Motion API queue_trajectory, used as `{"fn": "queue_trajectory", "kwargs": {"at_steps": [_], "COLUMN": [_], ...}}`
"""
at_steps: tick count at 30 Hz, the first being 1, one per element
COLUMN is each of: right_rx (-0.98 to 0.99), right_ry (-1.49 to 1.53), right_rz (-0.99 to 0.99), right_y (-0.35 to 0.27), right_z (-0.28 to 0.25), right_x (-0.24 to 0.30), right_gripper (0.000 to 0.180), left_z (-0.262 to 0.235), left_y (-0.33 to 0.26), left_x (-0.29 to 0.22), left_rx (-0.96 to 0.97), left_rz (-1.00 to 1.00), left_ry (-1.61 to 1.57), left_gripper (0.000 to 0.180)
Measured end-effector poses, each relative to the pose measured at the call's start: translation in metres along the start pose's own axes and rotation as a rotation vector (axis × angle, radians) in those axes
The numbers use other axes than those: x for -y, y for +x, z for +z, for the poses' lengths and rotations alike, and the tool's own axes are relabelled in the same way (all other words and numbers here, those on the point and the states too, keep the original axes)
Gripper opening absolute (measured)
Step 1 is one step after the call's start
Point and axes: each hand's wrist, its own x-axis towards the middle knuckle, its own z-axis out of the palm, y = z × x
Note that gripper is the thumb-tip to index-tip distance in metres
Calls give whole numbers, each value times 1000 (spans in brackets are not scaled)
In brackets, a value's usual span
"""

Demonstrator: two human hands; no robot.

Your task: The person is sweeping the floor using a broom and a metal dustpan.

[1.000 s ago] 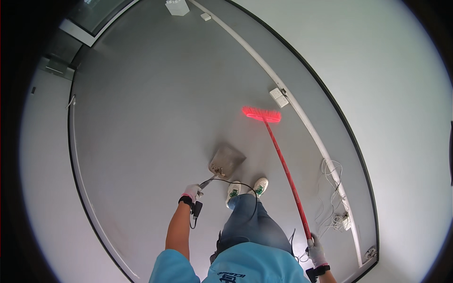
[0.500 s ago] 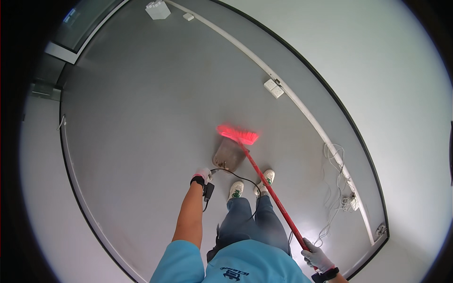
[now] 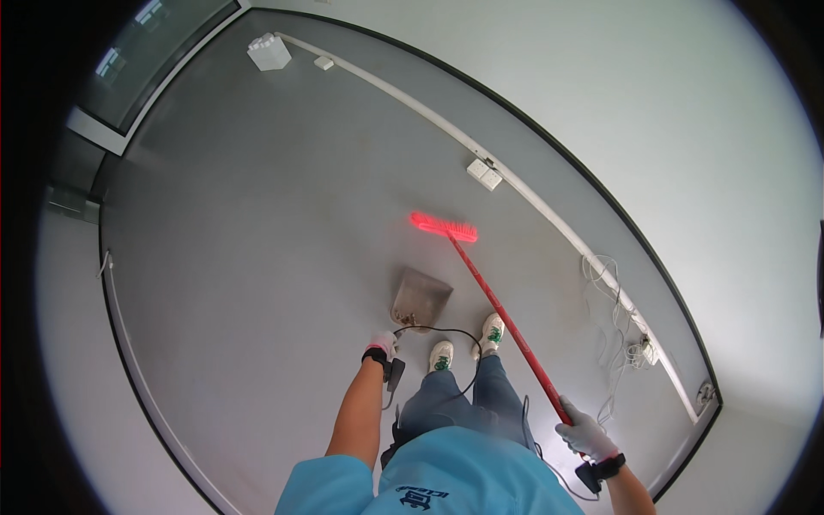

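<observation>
My right hand (image 3: 590, 433), in a pale glove with a black strap at the wrist, is wrapped round the red handle of a broom (image 3: 502, 316). The bright red broom head (image 3: 443, 227) is on the grey floor, a little beyond the dustpan and apart from it. My left hand (image 3: 384, 344), also gloved, is closed at the near end of a greyish-brown dustpan (image 3: 426, 293), where the handle is mostly hidden by the fingers. Small brown debris (image 3: 404, 318) lies in the dustpan's near corner.
A white cable duct (image 3: 412, 101) crosses the floor, with white sockets (image 3: 484, 173) beside it. Loose white cables (image 3: 620, 348) tangle at the right. A white box (image 3: 269, 53) stands far off. A black cable (image 3: 451, 330) loops from my left wrist past my shoes (image 3: 440, 355).
The broom head has moved forward, away from the dustpan's far edge, leaving bare floor between them. My right hand has swung forward with the handle. The dustpan remains by my left hand.
</observation>
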Motion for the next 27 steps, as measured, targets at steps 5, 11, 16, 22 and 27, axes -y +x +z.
{"fn": "queue_trajectory", "kwargs": {"at_steps": [5, 11, 16, 22, 27], "right_rx": [107, 309, 279, 88, 128], "right_ry": [-8, 337, 400, 59, 51], "right_rz": [39, 238, 267, 140, 108], "right_y": [3, -83, -114, -52, -42], "right_z": [46, 26, 19, 54, 92], "right_x": [-4, 1, 28, 35, 16], "right_gripper": [69, 69, 69, 67, 68], "left_z": [-9, -12, -30, -55, -51], "left_y": [-16, 8, 9, -12, 7], "left_x": [0, -8, -22, -15, -20], "left_rx": [-24, -29, 18, 123, 147], "left_rz": [-9, -82, -141, -183, -213], "left_ry": [-192, -41, 29, 21, 173], "left_gripper": [14, 16, 18, 16, 14]}}
